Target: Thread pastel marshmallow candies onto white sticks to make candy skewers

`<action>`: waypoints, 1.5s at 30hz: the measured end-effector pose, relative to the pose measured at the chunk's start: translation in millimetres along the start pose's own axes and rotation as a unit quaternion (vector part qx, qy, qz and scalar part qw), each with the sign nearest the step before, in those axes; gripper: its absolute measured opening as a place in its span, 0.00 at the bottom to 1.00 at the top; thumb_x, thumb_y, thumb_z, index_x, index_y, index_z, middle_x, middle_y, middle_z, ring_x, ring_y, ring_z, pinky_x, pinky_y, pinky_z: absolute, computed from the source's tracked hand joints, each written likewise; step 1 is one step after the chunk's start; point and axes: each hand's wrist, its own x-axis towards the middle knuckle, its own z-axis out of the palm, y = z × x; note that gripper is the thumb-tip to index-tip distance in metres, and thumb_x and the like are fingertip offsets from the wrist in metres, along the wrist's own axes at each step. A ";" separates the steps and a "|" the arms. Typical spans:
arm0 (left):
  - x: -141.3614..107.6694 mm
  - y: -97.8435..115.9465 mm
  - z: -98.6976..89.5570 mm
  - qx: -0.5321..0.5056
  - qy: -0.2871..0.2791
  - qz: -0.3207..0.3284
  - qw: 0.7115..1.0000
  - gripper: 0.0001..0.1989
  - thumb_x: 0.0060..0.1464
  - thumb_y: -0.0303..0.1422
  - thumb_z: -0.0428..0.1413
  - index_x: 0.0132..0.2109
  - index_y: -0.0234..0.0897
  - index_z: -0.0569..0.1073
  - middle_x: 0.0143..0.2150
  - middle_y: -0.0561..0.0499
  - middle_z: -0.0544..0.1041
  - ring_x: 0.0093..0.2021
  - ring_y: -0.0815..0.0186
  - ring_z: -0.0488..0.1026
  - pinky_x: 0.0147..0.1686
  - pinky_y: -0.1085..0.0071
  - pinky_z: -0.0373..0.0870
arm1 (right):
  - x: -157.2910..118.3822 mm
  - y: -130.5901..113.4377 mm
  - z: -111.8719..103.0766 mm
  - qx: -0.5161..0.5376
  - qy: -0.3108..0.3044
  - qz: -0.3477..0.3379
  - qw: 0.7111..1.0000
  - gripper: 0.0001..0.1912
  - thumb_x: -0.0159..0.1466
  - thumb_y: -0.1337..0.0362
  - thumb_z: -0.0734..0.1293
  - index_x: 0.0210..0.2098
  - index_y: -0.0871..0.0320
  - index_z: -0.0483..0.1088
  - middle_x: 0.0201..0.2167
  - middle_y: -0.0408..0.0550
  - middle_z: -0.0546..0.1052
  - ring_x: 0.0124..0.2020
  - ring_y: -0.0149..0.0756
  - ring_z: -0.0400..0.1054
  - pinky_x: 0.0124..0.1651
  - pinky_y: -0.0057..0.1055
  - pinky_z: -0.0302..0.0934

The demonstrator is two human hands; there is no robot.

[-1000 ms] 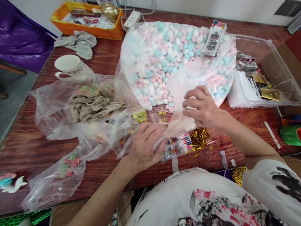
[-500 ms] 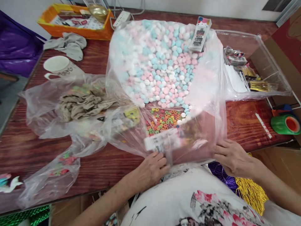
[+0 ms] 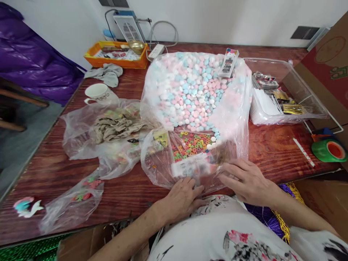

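One large clear plastic bag point(image 3: 231, 116), filled with pink, pale blue and white rounded pellets point(image 3: 193, 90) too many to count, lies on the reddish-brown wood-grained surface point(image 3: 274, 152) in the centre of the frame. Its long axis runs from upper centre to lower centre: the bulging, filled end points up the frame, the flat, slack end down towards the two hands. The left hand point(image 3: 183, 197), at lower centre, rests its fingers on the near edge of the slack film, slightly parted. The right hand point(image 3: 248, 183), just right of it, is blurred, fingers bent at the film; I cannot tell whether either hand pinches it.

Many small red, yellow, orange and green rings point(image 3: 197, 141) show through the slack film, probably beneath it, though glare makes that unsure. One small flat printed packet point(image 3: 228, 63) lies on top of the filled end.

Left of centre, one crumpled brown cloth point(image 3: 116, 128) sits on crumpled clear plastic point(image 3: 78, 134); above it stands one white mug point(image 3: 102, 94). One clear plastic box point(image 3: 263, 119) stands at upper right, one green tape roll point(image 3: 319, 151) at the right edge.
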 end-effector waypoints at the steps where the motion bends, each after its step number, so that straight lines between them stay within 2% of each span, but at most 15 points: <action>1: 4.6 1.6 -10.0 -0.002 -0.003 0.006 1.000 0.15 0.63 0.44 0.52 0.47 0.40 0.74 0.39 0.47 0.73 0.39 0.60 0.69 0.40 0.63 0.66 | 19.6 2.0 -1.3 -0.032 0.002 -0.001 0.999 0.19 0.64 0.72 0.59 0.52 0.51 0.69 0.55 0.54 0.72 0.55 0.47 0.62 0.51 0.43 0.58; 3: 16.3 -3.4 -33.5 -0.003 0.018 0.022 1.000 0.15 0.64 0.43 0.50 0.46 0.39 0.74 0.38 0.47 0.73 0.38 0.60 0.70 0.41 0.64 0.66 | 58.6 11.0 4.0 -0.089 -0.002 0.018 0.996 0.22 0.64 0.72 0.60 0.57 0.51 0.65 0.64 0.57 0.64 0.61 0.52 0.57 0.53 0.50 0.55; 5: 29.0 -19.7 -58.7 0.015 0.078 0.008 0.997 0.15 0.66 0.41 0.47 0.45 0.38 0.75 0.38 0.46 0.73 0.40 0.59 0.70 0.42 0.63 0.66 | 91.7 26.1 15.1 -0.130 -0.005 0.050 0.990 0.29 0.61 0.73 0.62 0.61 0.52 0.60 0.68 0.61 0.57 0.65 0.58 0.51 0.56 0.57 0.51; 8: 43.9 -55.1 -87.6 0.088 0.158 -0.088 0.980 0.15 0.66 0.37 0.47 0.41 0.34 0.75 0.38 0.42 0.74 0.43 0.56 0.69 0.45 0.60 0.66 | 120.5 58.8 28.7 -0.181 -0.007 0.108 0.977 0.32 0.59 0.76 0.62 0.62 0.54 0.59 0.68 0.63 0.56 0.66 0.60 0.48 0.58 0.64 0.44; 10: 51.2 -75.1 -94.5 0.082 0.161 -0.100 0.978 0.15 0.66 0.35 0.47 0.38 0.33 0.75 0.38 0.42 0.75 0.43 0.57 0.70 0.46 0.61 0.66 | 122.4 85.7 29.4 -0.198 -0.028 0.145 0.969 0.29 0.60 0.78 0.60 0.59 0.54 0.64 0.64 0.63 0.62 0.63 0.59 0.54 0.58 0.64 0.43; 13: 62.0 -92.8 -87.7 0.029 0.117 -0.050 0.991 0.14 0.65 0.34 0.47 0.37 0.35 0.75 0.37 0.45 0.76 0.41 0.60 0.72 0.46 0.63 0.67 | 101.3 126.2 17.7 -0.182 -0.094 0.235 0.950 0.26 0.61 0.78 0.58 0.57 0.55 0.66 0.46 0.60 0.75 0.47 0.52 0.68 0.53 0.60 0.51; 16: 71.5 -104.0 -75.0 0.049 0.095 -0.108 0.988 0.12 0.62 0.30 0.48 0.36 0.33 0.76 0.36 0.42 0.76 0.41 0.57 0.73 0.46 0.61 0.68 | 65.4 149.8 0.4 -0.179 -0.126 0.352 0.910 0.22 0.62 0.76 0.55 0.51 0.57 0.70 0.35 0.59 0.76 0.37 0.50 0.70 0.45 0.53 0.56; 18: 75.9 -112.3 -68.9 0.060 0.100 -0.154 0.981 0.11 0.60 0.28 0.48 0.37 0.33 0.76 0.37 0.41 0.77 0.43 0.56 0.72 0.47 0.59 0.68 | 46.0 146.2 -8.6 -0.203 -0.093 0.387 0.894 0.21 0.64 0.75 0.54 0.50 0.58 0.71 0.37 0.61 0.76 0.38 0.53 0.69 0.44 0.52 0.56; 20: 79.7 -120.0 -65.0 0.050 0.108 -0.158 0.980 0.11 0.60 0.27 0.48 0.39 0.34 0.76 0.39 0.41 0.77 0.45 0.57 0.72 0.49 0.59 0.68 | 39.0 126.4 -12.6 -0.231 -0.040 0.363 0.902 0.22 0.64 0.73 0.55 0.55 0.56 0.67 0.46 0.65 0.74 0.45 0.57 0.68 0.44 0.53 0.56; 23: 88.5 -125.2 -61.1 0.039 0.119 -0.137 0.983 0.12 0.59 0.27 0.48 0.43 0.34 0.75 0.41 0.42 0.76 0.47 0.57 0.70 0.52 0.59 0.67 | 58.6 84.1 -4.5 -0.200 -0.007 0.229 0.953 0.24 0.65 0.71 0.58 0.60 0.54 0.62 0.58 0.64 0.68 0.56 0.57 0.62 0.50 0.52 0.55; 26: 101.2 -121.8 -56.1 0.060 0.129 -0.139 0.980 0.14 0.61 0.28 0.46 0.48 0.33 0.73 0.46 0.40 0.74 0.49 0.56 0.68 0.53 0.57 0.65 | 101.6 57.9 23.2 -0.082 -0.095 0.063 0.990 0.18 0.68 0.68 0.58 0.56 0.55 0.65 0.52 0.57 0.72 0.49 0.47 0.65 0.47 0.42 0.57; 29: 107.7 -113.3 -45.2 0.081 0.129 -0.155 0.976 0.17 0.62 0.30 0.45 0.54 0.32 0.70 0.53 0.37 0.71 0.53 0.52 0.65 0.54 0.54 0.63 | 136.9 57.5 59.9 -0.053 -0.145 0.114 0.981 0.14 0.69 0.62 0.58 0.51 0.60 0.68 0.49 0.61 0.72 0.49 0.50 0.63 0.45 0.41 0.57; 31: 104.1 -106.3 -34.7 0.083 0.140 -0.175 0.971 0.18 0.62 0.31 0.47 0.56 0.32 0.69 0.57 0.35 0.68 0.55 0.49 0.62 0.53 0.50 0.62 | 144.0 62.1 79.5 -0.044 -0.150 0.139 0.978 0.17 0.69 0.57 0.59 0.52 0.60 0.66 0.51 0.62 0.70 0.50 0.52 0.61 0.45 0.43 0.57; 37: 74.1 -83.5 -3.8 0.067 0.181 -0.149 0.970 0.19 0.65 0.39 0.45 0.56 0.34 0.70 0.58 0.38 0.69 0.55 0.49 0.63 0.53 0.51 0.61 | 108.0 49.3 100.6 -0.007 -0.113 0.149 0.982 0.22 0.70 0.54 0.56 0.61 0.55 0.61 0.56 0.60 0.66 0.52 0.52 0.58 0.48 0.45 0.55; 45: 49.2 -49.4 20.4 0.088 0.187 -0.114 0.972 0.22 0.64 0.36 0.48 0.61 0.28 0.67 0.60 0.36 0.69 0.58 0.47 0.61 0.58 0.51 0.59 | 80.2 27.2 107.2 0.003 -0.085 0.135 0.987 0.22 0.69 0.64 0.57 0.62 0.58 0.60 0.57 0.63 0.65 0.57 0.54 0.54 0.53 0.48 0.52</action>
